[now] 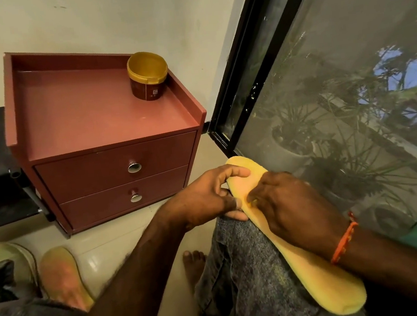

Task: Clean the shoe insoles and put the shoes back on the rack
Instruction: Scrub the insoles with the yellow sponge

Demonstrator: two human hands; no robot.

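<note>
The yellow insole [297,238] is lying along the person's right thigh, heel end toward the camera and toe end reaching out past the knee toward the window screen [353,115]. It looks like a light, soft foam piece that bends easily and dents under pressure, so it probably needs support from below while being rubbed; the long edges near the forefoot seem the sensible place to take hold, with the thigh backing the rest.

The left hand [207,202] is gripping the insole's forefoot from its left edge, fingers [235,173] curling over the top surface and the thumb lying underneath. The right hand [293,208] is lying over the middle of the insole, knuckles up, fingertips bent down against the foam; something small may be pinched there, but I cannot tell. An orange wrist thread [344,241] is circling that wrist. Both forearms are reaching forward from the bottom of the view.

On the floor [103,245] at left, a second insole [62,275] is lying just beside a pale shoe [7,271]. Beyond them, a yellow-rimmed tub [148,75] is standing on a red drawer unit [107,143].
</note>
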